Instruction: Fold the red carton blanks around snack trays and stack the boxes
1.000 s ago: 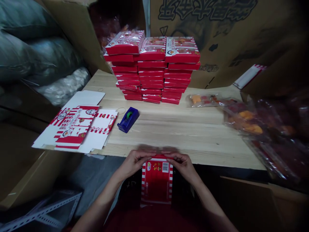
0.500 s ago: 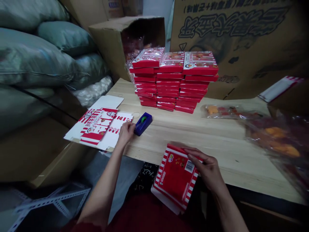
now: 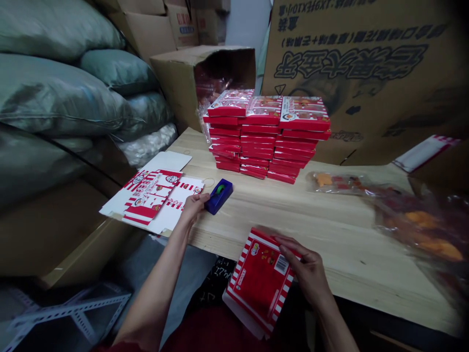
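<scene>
Far left, grey-green woven sacks [image 3: 54, 93], plump and faintly sheeny, heaped against brown corrugated cartons. Next, on the pale, grainy pine table [image 3: 330, 230], a flat die-cut card blank [image 3: 148, 195], glossy red-and-white striped, with creases and flaps lying open. Left hand [image 3: 192, 208] low and narrow, fingers loosely curled, fingertips at the blank's right edge, just beside a squat blue tape dispenser [image 3: 219, 196], with no clear grip. Behind, three tidy stacks of finished red boxes [image 3: 267, 139], square-cornered and slightly uneven. Nearer the front, a partly folded red box [image 3: 258, 283], tilted over the table's front edge, white flaps showing below, in the right hand [image 3: 306, 271], fingers spread across its upper edge. Even finger pressure along the scored lines probably best for thin card, with corners kept square. Far right, crinkled clear bags of orange and red sweets [image 3: 421, 225].
</scene>
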A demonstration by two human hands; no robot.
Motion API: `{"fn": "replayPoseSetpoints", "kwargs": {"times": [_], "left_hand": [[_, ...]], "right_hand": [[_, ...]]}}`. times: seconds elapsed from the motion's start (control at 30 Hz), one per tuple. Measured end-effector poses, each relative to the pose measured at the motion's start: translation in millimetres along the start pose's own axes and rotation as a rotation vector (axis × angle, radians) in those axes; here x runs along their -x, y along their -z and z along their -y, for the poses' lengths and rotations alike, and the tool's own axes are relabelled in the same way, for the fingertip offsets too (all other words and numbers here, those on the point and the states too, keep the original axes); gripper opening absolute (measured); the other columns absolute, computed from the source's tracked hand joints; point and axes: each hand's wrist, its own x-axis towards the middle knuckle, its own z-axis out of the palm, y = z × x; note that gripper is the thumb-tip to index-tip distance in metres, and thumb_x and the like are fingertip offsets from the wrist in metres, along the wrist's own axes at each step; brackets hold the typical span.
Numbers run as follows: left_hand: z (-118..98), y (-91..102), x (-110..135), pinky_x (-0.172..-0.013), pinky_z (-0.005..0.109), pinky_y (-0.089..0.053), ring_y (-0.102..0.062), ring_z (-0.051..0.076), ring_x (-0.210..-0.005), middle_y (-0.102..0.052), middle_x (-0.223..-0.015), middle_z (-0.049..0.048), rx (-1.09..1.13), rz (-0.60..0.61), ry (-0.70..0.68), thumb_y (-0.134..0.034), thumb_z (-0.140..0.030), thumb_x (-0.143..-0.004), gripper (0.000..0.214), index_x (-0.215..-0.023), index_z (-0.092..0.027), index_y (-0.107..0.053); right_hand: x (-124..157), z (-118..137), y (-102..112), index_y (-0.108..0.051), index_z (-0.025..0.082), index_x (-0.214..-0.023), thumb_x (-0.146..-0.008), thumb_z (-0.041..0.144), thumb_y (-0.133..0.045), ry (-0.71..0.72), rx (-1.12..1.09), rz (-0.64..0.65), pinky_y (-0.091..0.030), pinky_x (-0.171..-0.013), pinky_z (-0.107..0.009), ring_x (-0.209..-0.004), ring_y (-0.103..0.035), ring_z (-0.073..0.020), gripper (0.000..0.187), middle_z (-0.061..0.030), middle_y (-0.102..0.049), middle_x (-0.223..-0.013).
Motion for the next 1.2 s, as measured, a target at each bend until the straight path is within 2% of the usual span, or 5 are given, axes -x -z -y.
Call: {"fn": "replayPoseSetpoints", "kwargs": {"times": [0.4,0.53,0.8,0.93,1.2], "left_hand": [[40.3,12.1,31.8,-0.090,0.038,-0.052,-0.067,0.024,-0.094,-0.077,-0.102,0.0126,-0.076,-0.175,-0.143,-0.081,-0.047,-0.065,0.036,-0.065,-0.017,-0.063],[7.8,-4.5,64.2,-0.088,0.037,-0.054,-0.068,0.023,-0.090,-0.074,-0.088,0.0061,-0.098,-0.182,-0.226,-0.075,-0.044,-0.078,0.027,-0.078,-0.019,-0.068],[-88.7,-91.4,181.9,-0.070,0.031,-0.060,-0.070,0.016,-0.067,-0.073,-0.074,-0.0006,0.251,0.265,-0.215,-0.075,-0.033,-0.089,0.029,-0.117,-0.025,-0.070],[-80.6,-108.3,183.8,-0.069,0.030,-0.062,-0.070,0.015,-0.063,-0.072,-0.072,-0.0035,0.403,0.324,-0.084,-0.083,-0.032,-0.083,0.085,-0.155,-0.026,-0.037],[-59.5,-106.4,166.2,-0.056,0.026,-0.056,-0.067,0.014,-0.055,-0.069,-0.079,-0.0023,0.234,0.322,-0.025,-0.086,-0.042,-0.078,0.086,-0.148,-0.025,-0.039]], "right_hand": [[-18.2,3.6,-4.2,-0.082,0.029,-0.110,-0.087,0.041,-0.079,-0.019,-0.157,-0.183,-0.055,-0.104,-0.053,-0.123,-0.069,-0.0337,0.027,-0.0084,-0.077,-0.127],[-13.0,40.0,-12.1,-0.081,0.028,-0.103,-0.090,0.029,-0.076,0.306,-0.005,-0.316,-0.057,-0.101,-0.048,-0.115,-0.072,-0.0289,0.013,-0.0075,-0.078,-0.121],[5.3,65.2,-40.2,-0.074,0.037,-0.121,-0.093,0.006,-0.064,0.763,0.407,-0.216,-0.066,-0.090,-0.046,-0.114,-0.073,-0.0261,0.043,-0.0031,-0.072,-0.136],[8.1,62.4,-42.7,-0.069,0.039,-0.133,-0.092,-0.001,-0.062,0.846,0.443,-0.168,-0.066,-0.096,-0.045,-0.123,-0.071,-0.0263,0.057,-0.0014,-0.067,-0.144],[14.1,63.7,-38.1,-0.067,0.041,-0.135,-0.091,-0.003,-0.062,0.826,0.431,-0.162,-0.064,-0.099,-0.046,-0.124,-0.069,-0.0258,0.062,-0.0003,-0.064,-0.147]]}}
